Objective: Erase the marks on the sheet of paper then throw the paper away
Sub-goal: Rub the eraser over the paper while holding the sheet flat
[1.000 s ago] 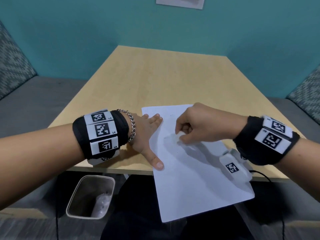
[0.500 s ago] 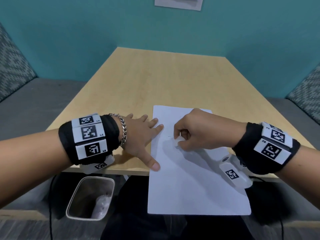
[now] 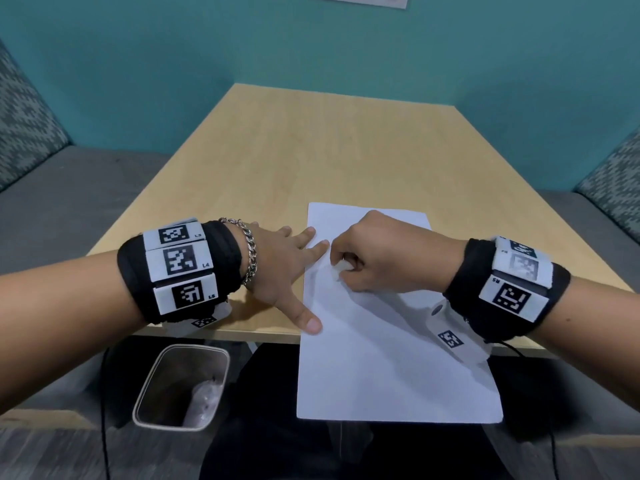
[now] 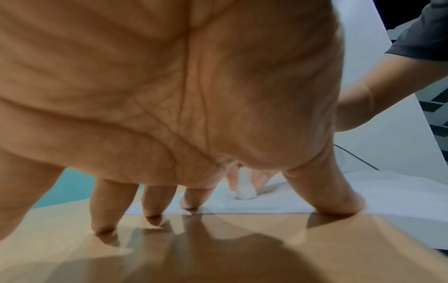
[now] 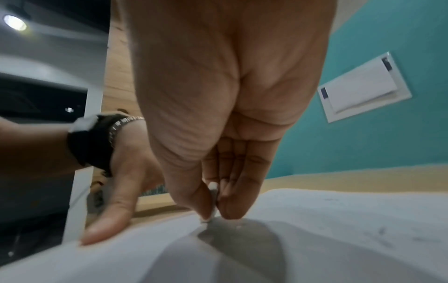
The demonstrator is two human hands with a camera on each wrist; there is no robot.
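A white sheet of paper (image 3: 381,368) lies on the wooden table (image 3: 311,150), its near part hanging over the front edge. My left hand (image 3: 291,271) lies flat with fingers spread; its thumb and index finger press the sheet's left edge. My right hand (image 3: 341,268) pinches a small white eraser (image 3: 335,273) and holds its tip down on the paper, close to the left index finger. In the left wrist view the eraser (image 4: 246,192) stands on the paper (image 4: 387,191). Faint grey marks (image 5: 383,231) show on the sheet in the right wrist view.
A grey waste bin (image 3: 194,348) stands on the floor under the table's front left, with some crumpled stuff inside. Grey benches with patterned cushions flank the table. A teal wall rises behind its far edge. A black cable hangs below my right wrist.
The sheet has turned from skewed to square with the table's front edge. My right hand and the eraser have slid left, closer to the left index finger.
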